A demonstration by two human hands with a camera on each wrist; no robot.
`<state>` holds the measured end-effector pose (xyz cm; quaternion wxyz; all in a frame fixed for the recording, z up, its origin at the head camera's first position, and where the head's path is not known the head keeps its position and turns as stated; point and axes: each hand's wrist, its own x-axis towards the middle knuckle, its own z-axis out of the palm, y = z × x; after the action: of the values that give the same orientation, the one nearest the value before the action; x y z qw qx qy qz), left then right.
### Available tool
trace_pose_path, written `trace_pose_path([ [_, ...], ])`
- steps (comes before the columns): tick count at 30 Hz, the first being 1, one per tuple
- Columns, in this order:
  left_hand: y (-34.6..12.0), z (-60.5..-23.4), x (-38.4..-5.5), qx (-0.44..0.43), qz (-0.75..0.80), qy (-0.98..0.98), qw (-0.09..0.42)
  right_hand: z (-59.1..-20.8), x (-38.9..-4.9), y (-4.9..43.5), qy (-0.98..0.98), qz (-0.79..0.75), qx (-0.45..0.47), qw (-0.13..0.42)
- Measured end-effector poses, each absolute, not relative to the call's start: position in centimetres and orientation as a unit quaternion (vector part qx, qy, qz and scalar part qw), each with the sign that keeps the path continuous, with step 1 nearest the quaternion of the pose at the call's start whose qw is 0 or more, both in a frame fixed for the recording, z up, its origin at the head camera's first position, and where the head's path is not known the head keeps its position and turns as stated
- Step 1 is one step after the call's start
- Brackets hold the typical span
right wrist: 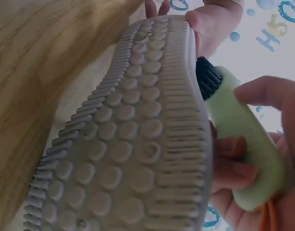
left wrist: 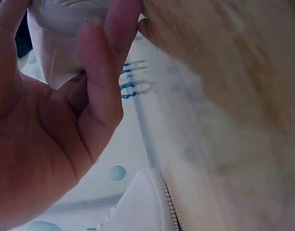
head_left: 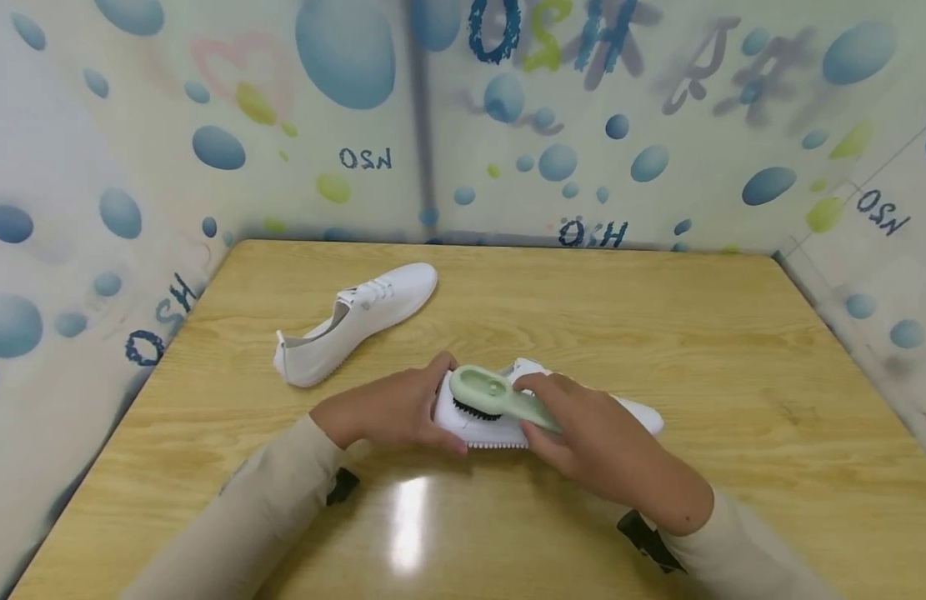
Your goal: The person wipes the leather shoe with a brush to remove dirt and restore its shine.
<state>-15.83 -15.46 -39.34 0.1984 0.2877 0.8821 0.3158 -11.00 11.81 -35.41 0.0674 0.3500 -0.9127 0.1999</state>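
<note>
A white lace-up shoe lies tipped on its side on the table, toe to the right. Its studded sole faces the right wrist camera. My left hand grips the heel end, thumb on the near side and fingers round the back. My right hand holds a pale green brush by its handle, with the forefinger laid along the top. The brush's black bristles meet the shoe's side near the heel. An orange loop hangs from the handle's end.
A second white shoe stands at the back left of the wooden table, its toe pointing away to the right. Walls with blue dots and lettering enclose the table at the back and both sides.
</note>
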Motion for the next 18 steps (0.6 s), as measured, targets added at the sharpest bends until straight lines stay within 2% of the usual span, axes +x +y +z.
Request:
trace_pose_path([
  [8, -15.4, -38.8, -16.0, 0.303, 0.344, 0.864, 0.206, -35.6, -11.3, 12.0, -0.888, 0.186, 0.414, 0.077],
  [15, -15.4, -38.5, -15.8, 0.274, 0.281, 0.897, 0.202, -34.1, -11.4, 13.2, -0.909, 0.161, 0.384, 0.039],
  [18, -15.4, -38.5, -15.8, 0.267, 0.275, 0.901, 0.203, -34.2, -11.4, 13.2, -0.908, 0.167, 0.381, 0.045],
])
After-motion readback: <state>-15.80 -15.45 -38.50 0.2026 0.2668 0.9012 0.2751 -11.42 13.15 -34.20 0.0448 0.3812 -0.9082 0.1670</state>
